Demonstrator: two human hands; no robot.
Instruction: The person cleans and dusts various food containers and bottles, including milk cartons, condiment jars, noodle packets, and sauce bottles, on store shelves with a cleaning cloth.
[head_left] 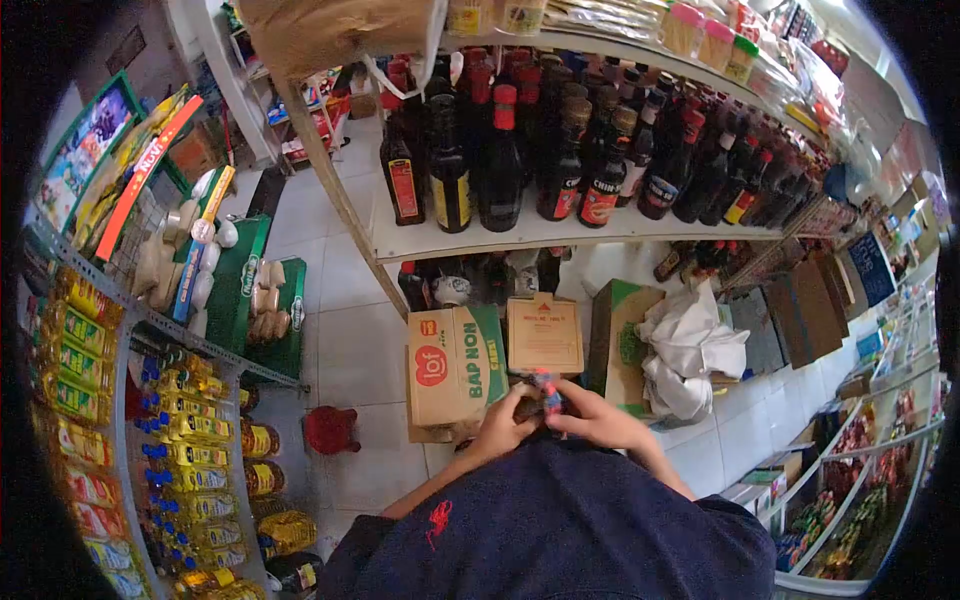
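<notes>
Close in front of my chest, both hands meet around a small dark item with a red and blue part (548, 390); its kind is too small and blurred to make out. My left hand (507, 422) is closed on its left side, the thumb and fingers curled round it. From the other side my right hand (602, 420) grips it, with fingertips at the red and blue part. Just beyond the hands stand a BAP NON carton (455, 365) and a smaller brown box (545, 335). Dark sauce bottles (603, 190) line the shelf above them.
The white shelf (500, 243) crosses ahead at bottle height. An open carton (612, 335) and crumpled white bags (690, 350) sit to the right. Oil bottles (195, 455) fill a rack on the left, near a red stool (332, 430) on the tiled floor. A glass-fronted case (850, 480) stands right.
</notes>
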